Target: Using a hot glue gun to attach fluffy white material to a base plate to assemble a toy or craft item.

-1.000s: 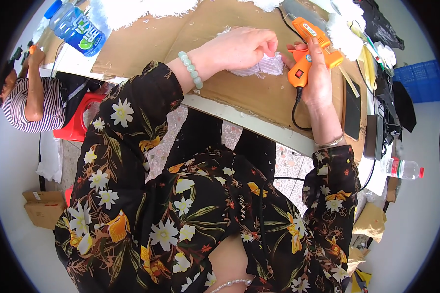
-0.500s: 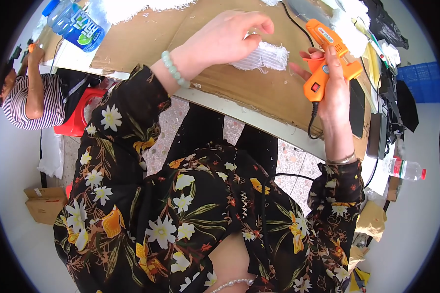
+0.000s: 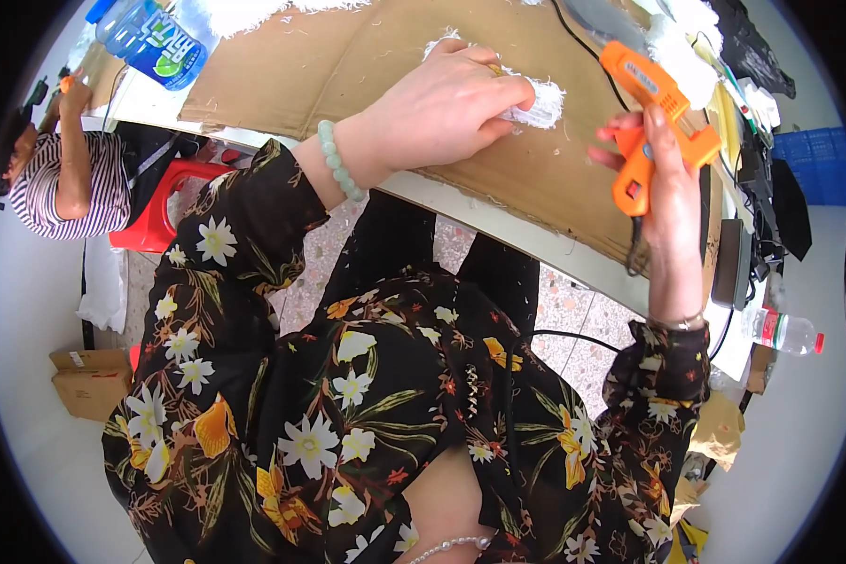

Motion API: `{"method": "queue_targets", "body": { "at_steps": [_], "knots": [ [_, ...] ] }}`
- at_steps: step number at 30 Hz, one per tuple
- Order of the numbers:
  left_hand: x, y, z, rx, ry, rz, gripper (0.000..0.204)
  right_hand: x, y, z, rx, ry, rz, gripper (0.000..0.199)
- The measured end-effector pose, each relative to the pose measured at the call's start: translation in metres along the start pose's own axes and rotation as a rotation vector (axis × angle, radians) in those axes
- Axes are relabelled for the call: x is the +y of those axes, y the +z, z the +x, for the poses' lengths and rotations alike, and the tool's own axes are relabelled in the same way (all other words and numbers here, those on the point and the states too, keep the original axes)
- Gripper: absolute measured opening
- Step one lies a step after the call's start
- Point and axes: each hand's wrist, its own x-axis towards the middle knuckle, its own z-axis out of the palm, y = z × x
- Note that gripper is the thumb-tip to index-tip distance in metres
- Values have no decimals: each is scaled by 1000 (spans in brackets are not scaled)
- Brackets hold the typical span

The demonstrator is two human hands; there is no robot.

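the brown cardboard sheet (image 3: 348,66) lies flat under both your hands, and your left hand (image 3: 442,108) is curled down on the white fluffy piece (image 3: 536,103), pinning it there with its long axis running toward your right. your right hand (image 3: 663,179) grips the orange glue gun (image 3: 649,113) just beside it, lifted clear, nozzle angled away up-left.

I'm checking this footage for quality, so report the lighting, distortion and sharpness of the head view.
Head view: bright, even daylight with soft shadows and no harsh glare; the white fluffy material at the top edge is nearly blown out. Fisheye distortion bends the cardboard sheet and table edge, with a black ring round the frame. The left hand, orange glue gun and right hand are sharp, without obvious motion blur.
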Motion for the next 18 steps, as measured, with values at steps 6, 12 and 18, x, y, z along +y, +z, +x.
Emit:
{"method": "queue_targets", "body": {
  "at_steps": [6, 12, 18],
  "knots": [
    [1, -9, -4, -146, -120, -83, 13, -7, -27, -24, -199, 72, -253, 39],
    [1, -11, -7, -45, -83, -49, 9, -12, -19, -25, -272, 137, -594, 42],
    [0, -7, -5, -164, -162, -101, 10, -8, -24, -19, -261, 165, -637, 39]
  ]
}}
